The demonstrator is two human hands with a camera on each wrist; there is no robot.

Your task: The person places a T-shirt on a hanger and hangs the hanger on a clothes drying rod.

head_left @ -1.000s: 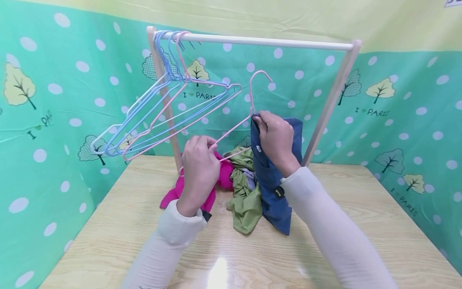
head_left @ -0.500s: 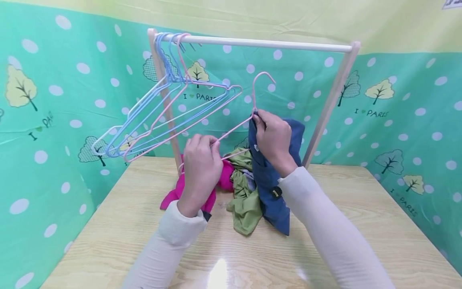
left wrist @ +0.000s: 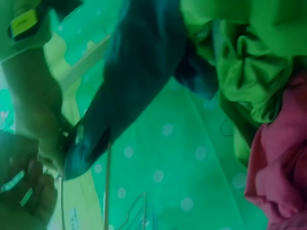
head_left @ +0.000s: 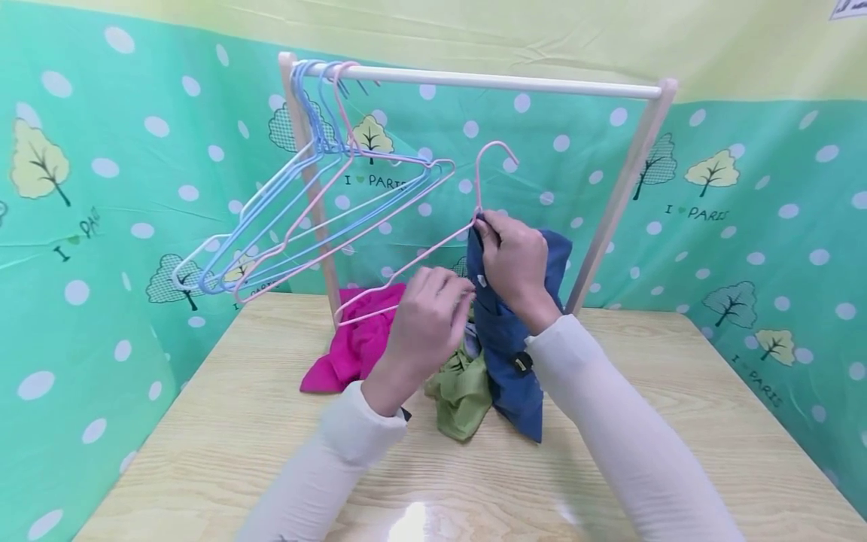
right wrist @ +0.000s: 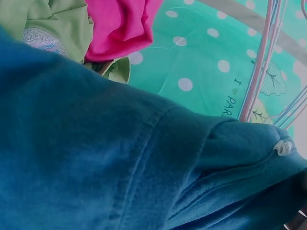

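Observation:
My right hand [head_left: 516, 260] pinches the top edge of a dark blue garment [head_left: 504, 376] right below the hook of a pink wire hanger [head_left: 478, 181]. One hanger arm goes in behind the cloth; the other slopes out to the left, bare. In the right wrist view the blue cloth [right wrist: 110, 143] fills most of the picture, with a small white bow-like detail [right wrist: 283, 147] near its end. My left hand [head_left: 430, 320] is in front of the hanger's lower bar, close left of the garment, fingers loosely bent around nothing visible. Its fingers [left wrist: 36, 184] show in the left wrist view.
A garment rack with a white rail [head_left: 501, 80] stands behind. Several blue, white and pink hangers [head_left: 325, 154] hang at its left end. On the wooden table [head_left: 203, 452] lie a magenta garment [head_left: 352, 346] and an olive green garment [head_left: 463, 399].
My left hand has let go of the pink hanger's sloping arm and moved right, toward the blue garment. My right hand keeps its pinch, and the hanger has sunk slightly.

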